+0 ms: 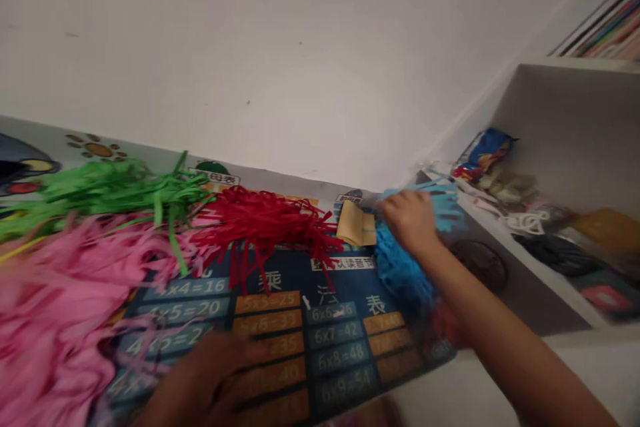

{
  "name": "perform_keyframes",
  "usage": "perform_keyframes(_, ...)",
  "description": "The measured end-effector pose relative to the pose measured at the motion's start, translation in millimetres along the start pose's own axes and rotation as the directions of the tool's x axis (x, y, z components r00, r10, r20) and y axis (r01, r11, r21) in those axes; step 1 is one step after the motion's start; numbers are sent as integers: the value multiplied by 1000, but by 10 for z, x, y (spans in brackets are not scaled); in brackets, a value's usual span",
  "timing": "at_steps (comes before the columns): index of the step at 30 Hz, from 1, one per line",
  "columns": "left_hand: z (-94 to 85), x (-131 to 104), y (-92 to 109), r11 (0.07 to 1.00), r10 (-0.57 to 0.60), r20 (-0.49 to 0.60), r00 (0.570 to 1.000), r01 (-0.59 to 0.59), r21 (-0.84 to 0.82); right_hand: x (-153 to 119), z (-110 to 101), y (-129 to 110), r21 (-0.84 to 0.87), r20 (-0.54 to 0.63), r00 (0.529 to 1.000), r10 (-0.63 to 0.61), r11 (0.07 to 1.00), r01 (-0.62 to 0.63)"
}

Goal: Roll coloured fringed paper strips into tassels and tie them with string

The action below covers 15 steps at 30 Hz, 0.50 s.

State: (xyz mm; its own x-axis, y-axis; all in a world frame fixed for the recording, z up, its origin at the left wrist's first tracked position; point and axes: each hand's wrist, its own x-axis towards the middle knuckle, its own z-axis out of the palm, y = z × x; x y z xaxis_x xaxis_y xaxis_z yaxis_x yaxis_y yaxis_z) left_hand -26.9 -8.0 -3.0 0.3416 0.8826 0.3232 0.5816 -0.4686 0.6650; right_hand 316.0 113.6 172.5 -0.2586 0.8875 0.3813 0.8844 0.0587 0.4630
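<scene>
Below the pale wall (300, 80): multiplication chart (337, 333).
Pink strips (60, 307): heaped at left.
Green strips (110, 190): behind the pink.
Red strips (270, 217): mid-chart.
Blue strips (397, 273): at right.
Left hand (220, 360): blurred above the chart; cannot tell if open.
Right hand (410, 217): fingers curled at the blue strips; cannot tell if gripping.
Tan paper (354, 223): between red and blue.

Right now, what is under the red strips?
Beneath the loose ends of the red strips, the dark blue multiplication sheet shows; at left, they seem to overlap pink strips. Whatever lies under their thick middle is covered.
</scene>
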Motion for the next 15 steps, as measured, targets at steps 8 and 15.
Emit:
perform_keyframes(8, -236, 768, 398, 988, 143, 62, 988, -147, 53, -404, -168, -1738, 299, -213, 871, -443, 819, 490)
perform_keyframes(15, -140, 786, 256, 992, 87, 180, 980, -102, 74, -427, -233, -1832, 398, -299, 862, -409, 768, 502)
